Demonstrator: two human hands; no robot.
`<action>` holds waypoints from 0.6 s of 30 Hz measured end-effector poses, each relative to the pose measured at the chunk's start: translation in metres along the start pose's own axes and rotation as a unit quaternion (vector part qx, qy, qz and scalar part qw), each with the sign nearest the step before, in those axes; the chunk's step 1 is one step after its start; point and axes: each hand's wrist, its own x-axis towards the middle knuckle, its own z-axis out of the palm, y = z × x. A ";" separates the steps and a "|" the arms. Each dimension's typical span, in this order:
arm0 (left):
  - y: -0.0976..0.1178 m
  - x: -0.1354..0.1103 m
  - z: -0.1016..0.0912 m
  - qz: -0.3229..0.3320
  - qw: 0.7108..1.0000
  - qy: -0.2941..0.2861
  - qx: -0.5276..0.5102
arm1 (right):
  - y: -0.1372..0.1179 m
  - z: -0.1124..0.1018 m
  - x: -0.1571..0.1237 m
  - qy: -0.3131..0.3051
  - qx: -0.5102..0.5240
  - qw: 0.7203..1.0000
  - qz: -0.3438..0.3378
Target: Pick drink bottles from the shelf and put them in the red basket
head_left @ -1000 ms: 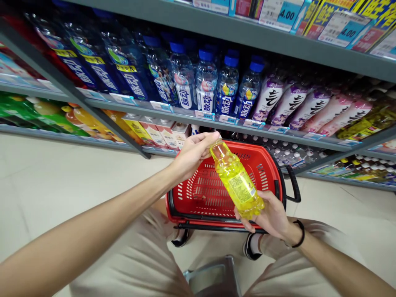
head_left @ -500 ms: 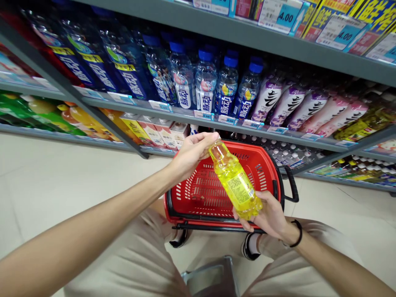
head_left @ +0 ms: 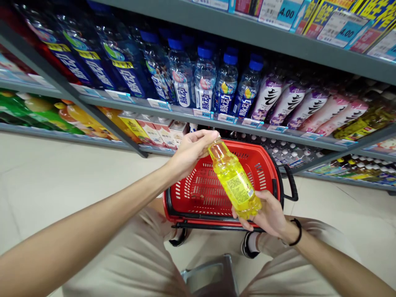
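Note:
A clear bottle of yellow drink slants across the view, its cap end up and to the left. My left hand pinches it at the cap, thumb and fingers closed. My right hand is wrapped round the lower end, fingers beneath and thumb along the side. A label with small print and a barcode faces me. Below the bottle stands a red shopping basket with slotted walls and a black rim; I see no goods in it.
Beyond the basket, a grey shelf carries blue-capped bottles and purple-and-white bottles. Cartons stand on the lower shelf. The basket's black handle sticks out to the right. A grey stool is between my legs.
Hardly anything differs. The view has shifted very slightly; both hands keep the same hold on the bottle above the basket.

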 end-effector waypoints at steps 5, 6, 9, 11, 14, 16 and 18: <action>0.000 0.000 0.000 -0.007 1.000 0.009 -0.002 | 0.001 -0.001 0.001 -0.005 0.007 1.000 0.000; 0.000 0.000 0.001 -0.009 1.000 0.009 -0.004 | 0.001 -0.002 0.000 -0.005 0.008 1.000 0.000; -0.001 0.000 0.000 -0.016 1.000 0.003 -0.010 | 0.003 -0.003 0.000 -0.003 0.011 1.000 0.003; 0.000 0.000 0.000 -0.018 1.000 0.000 -0.013 | 0.003 -0.003 -0.001 -0.004 0.015 1.000 0.002; 0.001 -0.001 0.000 -0.015 1.000 -0.003 -0.012 | 0.002 -0.002 -0.001 -0.006 0.020 1.000 -0.003; 0.002 -0.001 0.000 -0.011 1.000 -0.004 -0.009 | 0.001 -0.001 -0.001 -0.006 0.022 1.000 -0.005; 0.003 -0.002 0.000 -0.010 1.000 -0.004 -0.006 | 0.001 0.000 -0.001 -0.004 0.022 1.000 -0.005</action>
